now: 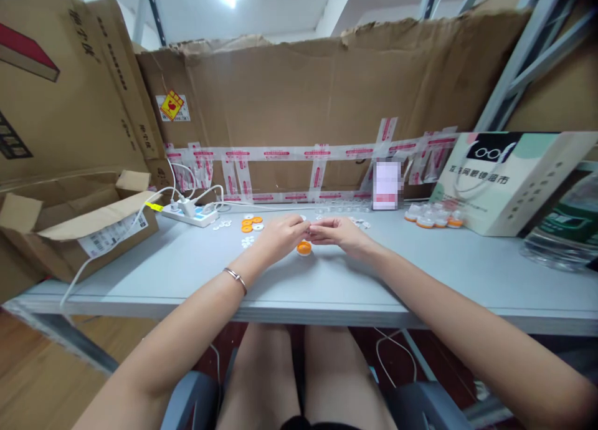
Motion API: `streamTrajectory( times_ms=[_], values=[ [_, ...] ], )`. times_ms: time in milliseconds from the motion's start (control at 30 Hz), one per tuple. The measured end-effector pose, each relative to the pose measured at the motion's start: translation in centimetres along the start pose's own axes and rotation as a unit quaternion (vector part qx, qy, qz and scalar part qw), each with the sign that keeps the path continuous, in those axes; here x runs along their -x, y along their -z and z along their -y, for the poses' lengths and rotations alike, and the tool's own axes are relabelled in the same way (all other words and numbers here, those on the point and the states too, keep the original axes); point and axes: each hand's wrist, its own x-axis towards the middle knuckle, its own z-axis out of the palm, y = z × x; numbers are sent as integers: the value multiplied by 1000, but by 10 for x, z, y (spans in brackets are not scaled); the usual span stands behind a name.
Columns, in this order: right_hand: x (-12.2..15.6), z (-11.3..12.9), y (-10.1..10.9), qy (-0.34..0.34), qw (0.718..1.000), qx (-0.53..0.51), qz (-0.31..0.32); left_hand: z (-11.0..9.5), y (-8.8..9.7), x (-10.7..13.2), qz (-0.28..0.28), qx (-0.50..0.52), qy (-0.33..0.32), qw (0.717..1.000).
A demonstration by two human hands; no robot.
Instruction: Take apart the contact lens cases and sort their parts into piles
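Note:
My left hand (279,234) and my right hand (337,232) meet fingertip to fingertip over the middle of the grey table (187,274). Both have the fingers pinched together around something small that I cannot make out. Just below the fingertips a small round orange cap (304,248) lies on the table. A thin bracelet sits on my left wrist. To the left of my left hand lie a few orange and white discs (251,224).
A white power strip (191,213) with cables sits back left, beside an open cardboard box (79,224). Several orange-and-white caps (432,217) lie back right, next to a paper bag (509,181) and a plastic-wrapped bottle (565,230). A taped cardboard wall (317,106) closes the back.

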Motion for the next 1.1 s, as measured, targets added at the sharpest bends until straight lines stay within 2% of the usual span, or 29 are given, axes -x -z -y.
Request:
streamTrajectory(
  times_ms=[133,200,533,833,1100],
  values=[
    [5,1,-2,-24,1000,8,-17,-5,1,0,42,-8,-18,999],
    [7,2,-3,-30,999,13,-30,-6,0,0,45,-9,-21,999],
    [3,-3,-2,26,999,11,-44,-4,-8,1,-65,32,-27,997],
    [3,-5,-6,38,997,7,-71,-13,-8,1,-65,-38,-31,997],
    [-1,-11,-4,15,998,-16,-58,-10,-12,2,-49,-14,-14,999]
  ],
)
